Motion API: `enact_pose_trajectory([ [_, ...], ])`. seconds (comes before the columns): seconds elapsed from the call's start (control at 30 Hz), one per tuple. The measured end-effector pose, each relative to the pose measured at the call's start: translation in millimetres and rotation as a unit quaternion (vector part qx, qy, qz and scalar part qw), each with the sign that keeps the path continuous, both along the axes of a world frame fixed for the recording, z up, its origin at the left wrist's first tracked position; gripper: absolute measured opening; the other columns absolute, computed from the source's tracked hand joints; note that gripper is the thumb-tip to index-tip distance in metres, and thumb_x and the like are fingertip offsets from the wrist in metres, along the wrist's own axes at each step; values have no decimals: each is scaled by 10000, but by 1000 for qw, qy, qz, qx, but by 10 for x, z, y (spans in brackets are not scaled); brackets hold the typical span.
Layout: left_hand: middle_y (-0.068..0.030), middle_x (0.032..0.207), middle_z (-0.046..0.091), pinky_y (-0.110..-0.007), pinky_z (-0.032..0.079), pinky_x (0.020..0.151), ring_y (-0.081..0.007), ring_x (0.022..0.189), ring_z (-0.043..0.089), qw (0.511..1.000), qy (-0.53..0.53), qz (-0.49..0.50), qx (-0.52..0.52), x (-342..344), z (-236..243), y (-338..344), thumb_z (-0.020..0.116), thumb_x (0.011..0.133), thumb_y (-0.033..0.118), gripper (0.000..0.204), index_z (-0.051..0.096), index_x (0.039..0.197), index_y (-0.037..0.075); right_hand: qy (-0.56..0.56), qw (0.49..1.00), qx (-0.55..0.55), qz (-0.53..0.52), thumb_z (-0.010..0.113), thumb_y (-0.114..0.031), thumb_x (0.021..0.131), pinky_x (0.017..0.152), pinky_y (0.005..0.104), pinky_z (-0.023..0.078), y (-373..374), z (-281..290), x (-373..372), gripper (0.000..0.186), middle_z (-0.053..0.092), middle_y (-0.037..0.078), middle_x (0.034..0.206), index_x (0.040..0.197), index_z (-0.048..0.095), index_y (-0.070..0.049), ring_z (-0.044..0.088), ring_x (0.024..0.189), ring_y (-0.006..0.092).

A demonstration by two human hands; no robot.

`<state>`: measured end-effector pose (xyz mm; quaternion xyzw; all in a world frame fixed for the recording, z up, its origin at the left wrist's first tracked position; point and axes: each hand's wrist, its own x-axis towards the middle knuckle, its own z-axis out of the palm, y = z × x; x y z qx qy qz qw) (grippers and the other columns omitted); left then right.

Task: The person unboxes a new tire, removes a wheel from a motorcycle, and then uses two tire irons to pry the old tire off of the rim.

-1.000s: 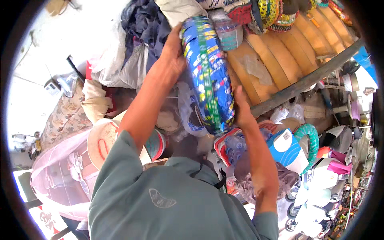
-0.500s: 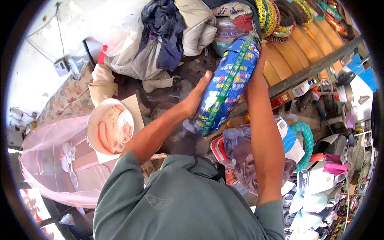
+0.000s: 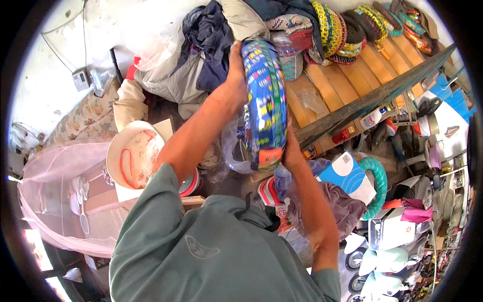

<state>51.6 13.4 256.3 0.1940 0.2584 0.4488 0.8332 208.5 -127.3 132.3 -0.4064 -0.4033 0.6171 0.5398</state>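
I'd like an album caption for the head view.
Left hand and right hand hold a blue-wrapped tyre, with wooden slats to its right.

- Blue-wrapped ring (image 3: 265, 100) is hiding some left hand (image 3: 236, 78) and right hand (image 3: 293, 151) fingers.
- Dark cloth (image 3: 299, 7) near the slatted platform's (image 3: 359, 75) far-left corner is running off the top.

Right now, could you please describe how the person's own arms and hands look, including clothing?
The left hand and right hand wear no gloves; no watch or bracelet shows. Loose, short grey-green sleeves leave the forearms bare. The matching shirt bears a pale outlined emblem.
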Motion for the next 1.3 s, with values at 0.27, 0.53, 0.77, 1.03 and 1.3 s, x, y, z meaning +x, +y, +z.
enact_pose_trajectory([
  [0.27,-201,1194,696,-571,526,970,-406,1018,661,998,2,50,-26,-150,-452,322,275,920,833,915,631,1333,99,56,996,26,70,484,-609,1038,790,306,569,-46,527,-223,619,694,73,1069,1237,604,-35,683,894,141],
  [0.53,-257,1068,702,-605,549,927,-456,944,681,997,-48,-51,12,-146,-531,336,148,982,728,882,622,1267,41,104,993,-4,46,465,-633,1032,737,307,581,-2,860,-488,651,687,82,1004,1211,603,-22,689,824,153],
  [0.77,-246,1064,712,-556,570,922,-415,948,693,966,-182,-172,66,-148,-518,416,174,1005,720,846,616,1288,56,138,990,19,28,443,-680,1016,757,339,598,97,1024,-614,704,684,93,1035,1261,593,-38,699,863,189],
  [1.03,-243,1020,704,-551,605,839,-410,924,708,961,-189,-171,105,-8,-205,350,389,1067,472,540,622,1213,7,124,992,37,3,455,-628,1034,734,336,609,118,1169,-532,654,706,107,1012,1264,601,-34,716,822,193],
  [1.3,-245,924,707,-532,624,733,-408,794,709,984,-109,-134,44,107,-52,315,322,1076,533,622,621,1159,-6,97,992,75,-25,447,-638,1030,727,340,611,156,1133,-458,660,709,110,995,1246,610,-35,717,819,199],
])
